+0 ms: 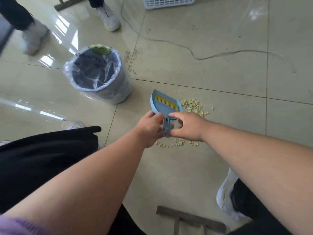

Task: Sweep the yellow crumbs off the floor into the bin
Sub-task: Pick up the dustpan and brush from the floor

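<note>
Head view: both of my hands meet at the handle of a small blue dustpan [165,106], held above the tiled floor [211,68]. My left hand [149,128] is closed around the handle from the left. My right hand [186,126] comes in from the right with its fingers curled at the handle's near end; whether it has a firm grip I cannot tell. A brush with yellow bristles [166,101] lies nested inside the pan, its handle running down with the pan's.

Yellow crumbs: one pile [194,106] lies on the floor just beside the pan's right edge. A second, thinner scatter [177,143] lies below my hands. A third, fainter scatter [130,60] lies along the tile joint to the right of the bin.

The bin [100,75] stands upright to the left of the pan and apart from it, lined with a clear plastic bag, something green at its far rim.

A grey cable [191,51] crosses the floor beyond. A white basket [169,2] sits at the top edge. Another person's white shoes [108,17] stand at upper left.
</note>
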`<state>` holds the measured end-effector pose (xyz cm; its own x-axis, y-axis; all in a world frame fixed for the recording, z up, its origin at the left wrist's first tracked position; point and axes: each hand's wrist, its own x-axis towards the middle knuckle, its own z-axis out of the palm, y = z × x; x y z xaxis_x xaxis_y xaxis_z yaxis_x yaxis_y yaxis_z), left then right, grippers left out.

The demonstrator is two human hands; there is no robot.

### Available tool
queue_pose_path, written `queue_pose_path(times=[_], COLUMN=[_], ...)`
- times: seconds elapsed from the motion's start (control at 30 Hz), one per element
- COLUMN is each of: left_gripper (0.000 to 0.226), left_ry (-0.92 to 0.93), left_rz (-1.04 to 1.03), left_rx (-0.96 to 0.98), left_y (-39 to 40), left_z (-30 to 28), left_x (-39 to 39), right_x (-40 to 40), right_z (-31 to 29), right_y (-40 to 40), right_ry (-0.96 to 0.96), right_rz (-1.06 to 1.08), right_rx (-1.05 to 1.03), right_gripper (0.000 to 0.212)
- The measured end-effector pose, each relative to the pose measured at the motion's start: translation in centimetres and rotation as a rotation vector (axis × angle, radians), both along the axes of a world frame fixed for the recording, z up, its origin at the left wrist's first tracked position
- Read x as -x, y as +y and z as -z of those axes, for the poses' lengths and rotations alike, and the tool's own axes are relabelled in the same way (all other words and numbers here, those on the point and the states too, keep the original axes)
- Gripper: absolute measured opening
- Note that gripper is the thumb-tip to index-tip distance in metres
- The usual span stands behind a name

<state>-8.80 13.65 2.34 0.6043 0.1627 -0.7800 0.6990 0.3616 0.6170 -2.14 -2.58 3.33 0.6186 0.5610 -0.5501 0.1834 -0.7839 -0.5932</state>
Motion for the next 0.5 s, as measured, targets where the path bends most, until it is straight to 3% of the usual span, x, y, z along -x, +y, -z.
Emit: queue_pose_path(times=[0.1,0.17,0.23,0.37,0.5], left_gripper=[0.027,0.024,0.02,0.033,0.038], left_ry=[0.023,0.05,0.09,0.151,0.194], left_rz=[0.032,0.083,0.105,0.107,0.095], left_rx=[-0.013,0.005,0.037,0.074,0.055], left_y=[-0.1,-0.5,-0.7,-0.5,0.5], left_z=[0.0,0.7,1.4,3.9,6.0], left_x=[1.1,1.8,2.5,3.6,3.2], right_x=[0.8,1.2,1.4,1.6,1.1], right_z=[0.6,1.5,2.6,4.5,5.9], right_y=[0.5,0.8,0.9,1.1,2.3], right_ry=[-0.189,-0.087,0.067,0.262,0.334], right_rz=[-0.116,-0.137,-0.128,-0.081,-0.067], right_rx=[0.058,0.084,0.084,0.076,0.061], right_gripper=[0.118,0.144,0.153,0.137,0.116])
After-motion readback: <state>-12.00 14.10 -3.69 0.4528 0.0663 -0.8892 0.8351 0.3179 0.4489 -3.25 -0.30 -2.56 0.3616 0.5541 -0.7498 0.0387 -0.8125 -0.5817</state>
